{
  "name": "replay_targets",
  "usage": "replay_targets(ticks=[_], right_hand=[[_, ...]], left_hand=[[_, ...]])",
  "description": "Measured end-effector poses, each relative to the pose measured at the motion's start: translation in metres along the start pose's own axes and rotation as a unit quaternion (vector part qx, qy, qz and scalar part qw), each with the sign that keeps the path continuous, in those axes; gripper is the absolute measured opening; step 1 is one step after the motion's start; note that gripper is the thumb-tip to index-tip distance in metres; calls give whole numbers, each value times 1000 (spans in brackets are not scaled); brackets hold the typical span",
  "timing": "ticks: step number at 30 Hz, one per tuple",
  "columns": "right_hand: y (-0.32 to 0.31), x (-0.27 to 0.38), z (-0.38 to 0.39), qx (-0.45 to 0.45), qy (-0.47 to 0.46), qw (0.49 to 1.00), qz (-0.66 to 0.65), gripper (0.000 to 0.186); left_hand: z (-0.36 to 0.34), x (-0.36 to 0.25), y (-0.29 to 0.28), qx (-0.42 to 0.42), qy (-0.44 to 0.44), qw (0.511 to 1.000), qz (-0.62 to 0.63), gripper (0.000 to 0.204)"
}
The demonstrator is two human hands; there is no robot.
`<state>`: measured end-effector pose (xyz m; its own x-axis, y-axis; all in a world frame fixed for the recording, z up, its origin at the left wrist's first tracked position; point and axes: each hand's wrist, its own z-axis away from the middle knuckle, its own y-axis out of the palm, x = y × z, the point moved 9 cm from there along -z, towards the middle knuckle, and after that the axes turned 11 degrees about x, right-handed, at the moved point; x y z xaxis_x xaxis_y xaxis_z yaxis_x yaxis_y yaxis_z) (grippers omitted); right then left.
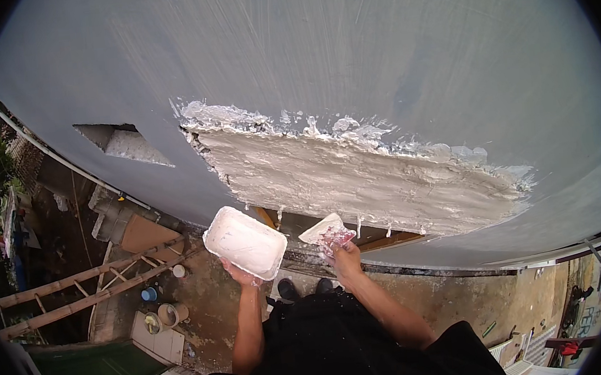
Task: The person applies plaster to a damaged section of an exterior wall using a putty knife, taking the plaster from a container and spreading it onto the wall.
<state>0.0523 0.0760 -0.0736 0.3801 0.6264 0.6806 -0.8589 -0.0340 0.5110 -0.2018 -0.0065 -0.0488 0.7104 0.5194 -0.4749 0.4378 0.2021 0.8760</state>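
My left hand [242, 273] is closed under the near end of a shallow white plaster tray [247, 242], tilted slightly, with pale plaster coating its inside. In my right hand [347, 258] is a plaster scraper [322, 228], its wide blade smeared with white and a reddish part showing by my fingers. Tray and scraper are apart, both just below a rough plaster patch [356, 168] on the grey wall [287, 38]. Thick, ragged plaster lines the patch's upper edge, and small drips hang from its lower edge above an opening.
To the left, a bamboo ladder [75, 303] leans across the yard beside several buckets [169, 314]. A triangular recess [128, 142] cuts into the wall at upper left. A green panel [92, 373] lies at lower left. My shoes [288, 289] show far below.
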Motion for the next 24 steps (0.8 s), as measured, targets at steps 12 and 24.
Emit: replay_targets(ticks=[12,24], right_hand=[[111,10,-82,-136,-209,964,-94,21],[181,50,-10,1,-152,979,-136,26]], left_hand=[[25,-57,-45,-37,84,994,-57,74],[24,-63,-35,-39,58,997,-35,77]])
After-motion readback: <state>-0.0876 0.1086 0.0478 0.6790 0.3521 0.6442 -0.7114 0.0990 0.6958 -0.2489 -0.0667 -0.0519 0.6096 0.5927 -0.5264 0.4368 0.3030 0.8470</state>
